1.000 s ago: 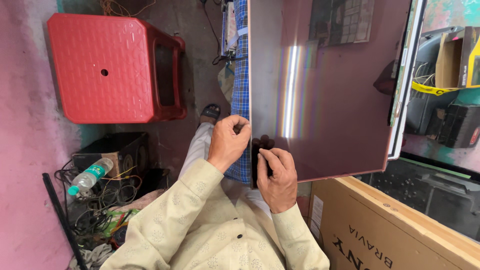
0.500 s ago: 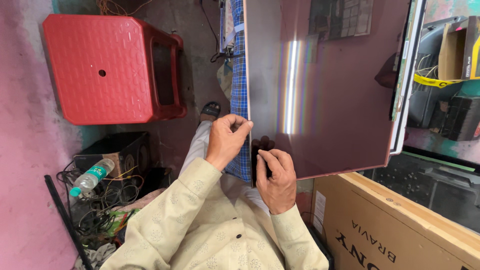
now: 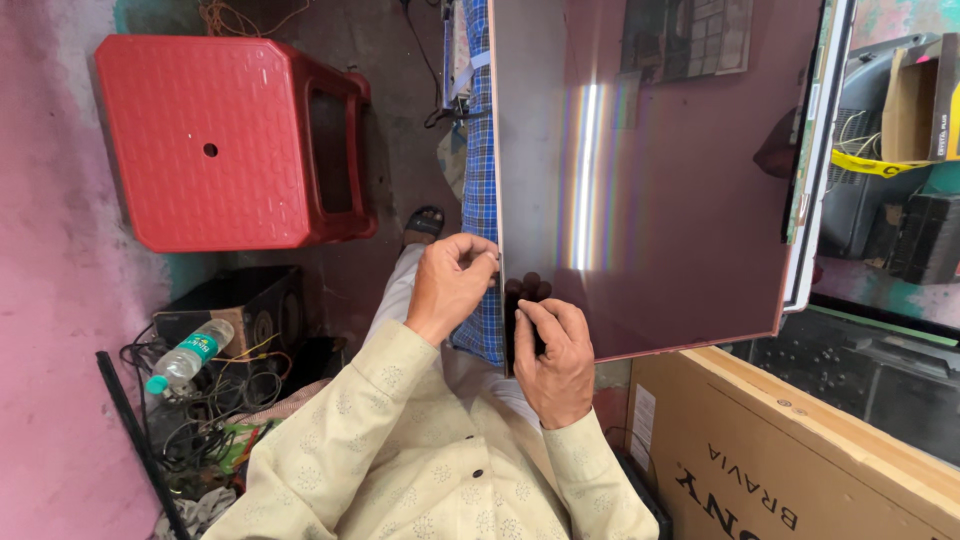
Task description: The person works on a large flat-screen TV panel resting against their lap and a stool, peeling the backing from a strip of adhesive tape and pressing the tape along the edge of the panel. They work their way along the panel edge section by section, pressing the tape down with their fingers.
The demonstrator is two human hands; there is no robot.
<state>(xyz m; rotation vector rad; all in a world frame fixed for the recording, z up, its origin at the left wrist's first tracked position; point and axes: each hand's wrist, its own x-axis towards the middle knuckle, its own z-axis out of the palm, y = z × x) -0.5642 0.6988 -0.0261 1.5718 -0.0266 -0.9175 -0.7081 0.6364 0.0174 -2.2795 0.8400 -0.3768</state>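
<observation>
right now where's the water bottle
In the head view the water bottle lies low on the left, on a tangle of cables beside the black speaker, below the red stool.

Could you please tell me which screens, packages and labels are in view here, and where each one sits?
Large glossy reddish-purple flat screen panel: centre, near corner pinched by left hand and right hand.
Brown cardboard carton: lower right, dark printing.
Clear plastic bottle with green label: lower left, among cables.
Yellow tape strip: right edge.

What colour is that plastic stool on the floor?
The plastic stool is red, seen clearly in the head view.
</observation>
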